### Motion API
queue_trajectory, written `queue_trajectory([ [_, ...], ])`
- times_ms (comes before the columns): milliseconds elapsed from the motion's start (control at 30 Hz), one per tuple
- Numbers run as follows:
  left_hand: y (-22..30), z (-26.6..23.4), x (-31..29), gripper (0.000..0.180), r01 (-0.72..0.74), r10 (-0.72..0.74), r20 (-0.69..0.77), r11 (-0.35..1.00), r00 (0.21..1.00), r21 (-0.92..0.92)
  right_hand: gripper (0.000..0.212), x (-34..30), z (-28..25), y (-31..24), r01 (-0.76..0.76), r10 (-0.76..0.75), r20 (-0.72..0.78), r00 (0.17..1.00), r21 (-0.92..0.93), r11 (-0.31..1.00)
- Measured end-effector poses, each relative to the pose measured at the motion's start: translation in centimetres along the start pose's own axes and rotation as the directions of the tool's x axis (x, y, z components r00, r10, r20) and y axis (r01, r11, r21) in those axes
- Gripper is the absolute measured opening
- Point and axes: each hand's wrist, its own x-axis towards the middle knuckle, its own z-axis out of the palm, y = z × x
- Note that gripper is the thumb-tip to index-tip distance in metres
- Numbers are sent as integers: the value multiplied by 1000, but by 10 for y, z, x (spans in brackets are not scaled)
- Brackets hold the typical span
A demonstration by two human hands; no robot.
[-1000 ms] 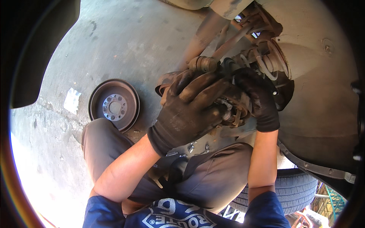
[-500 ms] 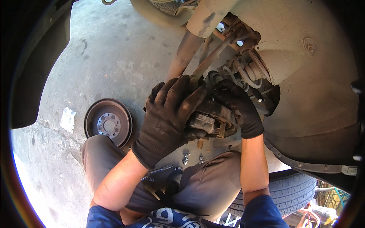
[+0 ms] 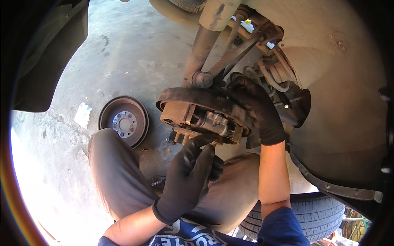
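A drum brake assembly with a rusty backing plate [image 3: 184,95] hangs in the middle at the end of the suspension arm. Between its brake shoes [image 3: 174,112] sits a silvery wheel cylinder [image 3: 215,121]. In a black glove, my left hand [image 3: 186,178] reaches up from below; index finger and thumb close around a wheel stud [image 3: 215,143] on the hub's front. My right hand [image 3: 256,108], also gloved, has its fingers bent behind the plate's right edge. Their tips, and whatever they grip there, are hidden.
On the concrete floor to the left lie a removed brake drum [image 3: 124,123] and a crumpled white wrapper [image 3: 83,115]. Above the assembly rises a shock absorber [image 3: 201,53]. The wheel-arch liner [image 3: 340,115] borders the right, with a tyre [image 3: 303,215] below it.
My left hand has come down from the backing plate's top to the hub's front, uncovering the plate and the shock's lower mount. My right hand stays behind the plate's right side.
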Motion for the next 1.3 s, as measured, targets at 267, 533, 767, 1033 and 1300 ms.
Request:
queue_trajectory([
  [267,-12,20,18,43,112,-88,98,953,991,-283,30,1,0,-1,-3,2,-23,1000,-67,998],
  [533,-14,3,20,37,39,-28,56,981,998,-190,20,-4,6,-9,-37,36,27,999,74,997],
  [767,-13,-11,42,34,-50,51,62,998,997,-26,22,-5,7,-10,-59,60,-11,998,63,996],
  [1033,-9,1,44,27,-128,154,-79,955,985,267,23,-5,7,-13,-50,50,-2,999,23,998],
  [1300,12,-20,18,60,-167,681,245,-179,690,969,36,-5,4,-5,-62,64,-41,997,38,997],
])
